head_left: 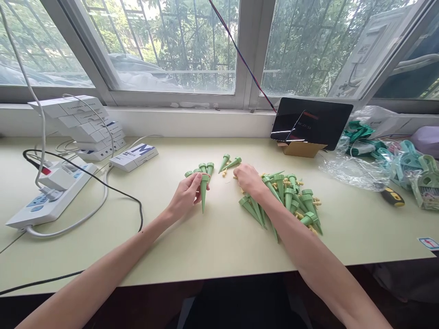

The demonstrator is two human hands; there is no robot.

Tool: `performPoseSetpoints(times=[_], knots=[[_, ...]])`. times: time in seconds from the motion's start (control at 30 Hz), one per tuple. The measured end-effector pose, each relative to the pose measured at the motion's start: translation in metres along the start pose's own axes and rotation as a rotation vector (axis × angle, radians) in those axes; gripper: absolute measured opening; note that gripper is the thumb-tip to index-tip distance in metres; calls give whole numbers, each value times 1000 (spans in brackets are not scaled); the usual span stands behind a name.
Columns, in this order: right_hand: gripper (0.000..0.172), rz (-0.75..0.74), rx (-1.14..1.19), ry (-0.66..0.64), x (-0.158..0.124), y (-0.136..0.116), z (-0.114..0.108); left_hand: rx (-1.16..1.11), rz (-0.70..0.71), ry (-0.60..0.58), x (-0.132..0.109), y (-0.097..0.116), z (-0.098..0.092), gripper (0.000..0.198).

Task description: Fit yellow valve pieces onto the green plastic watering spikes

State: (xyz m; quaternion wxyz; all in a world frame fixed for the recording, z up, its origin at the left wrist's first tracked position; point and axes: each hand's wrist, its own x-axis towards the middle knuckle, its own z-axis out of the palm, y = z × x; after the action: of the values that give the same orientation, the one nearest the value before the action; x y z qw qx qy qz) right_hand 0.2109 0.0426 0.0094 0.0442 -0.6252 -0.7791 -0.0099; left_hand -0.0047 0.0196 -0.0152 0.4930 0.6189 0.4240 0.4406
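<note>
My left hand (188,192) pinches a green plastic plant watering spike (204,192) between thumb and fingers, its cap up and its tip pointing down. Just behind that hand stand several more green spikes (210,167), partly hidden by it. My right hand (249,178) reaches low over the table with its fingers closed together. A bit of yellow shows at its fingertips, but what they hold is too small to make out. Beyond it lie two loose spikes (234,162) and small yellow pieces (224,173). Under and beside my right forearm spreads a pile of green spikes (288,196) mixed with yellow pieces.
At left are a power strip (51,194), cables, stacked white boxes (92,128) and one separate white box (134,156). A tablet (310,122) leans on a cardboard stand (303,149) by the window. Plastic-wrapped items (408,164) and a yellow-black tool (393,197) lie at right.
</note>
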Motion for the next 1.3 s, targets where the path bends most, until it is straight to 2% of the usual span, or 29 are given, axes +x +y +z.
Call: performPoseSetpoints(times=[0.5,1.03,1.3], knots=[[36,-91,80,-50,-2,-1,-3,34,-4,-15,0,0,0,45],[31,-94,146,-124,-3,1,-4,71,-14,-8,-1,2,1,47],[29,-107,159,-88,-4,2,-2,67,-13,-11,-1,0,-1,45]])
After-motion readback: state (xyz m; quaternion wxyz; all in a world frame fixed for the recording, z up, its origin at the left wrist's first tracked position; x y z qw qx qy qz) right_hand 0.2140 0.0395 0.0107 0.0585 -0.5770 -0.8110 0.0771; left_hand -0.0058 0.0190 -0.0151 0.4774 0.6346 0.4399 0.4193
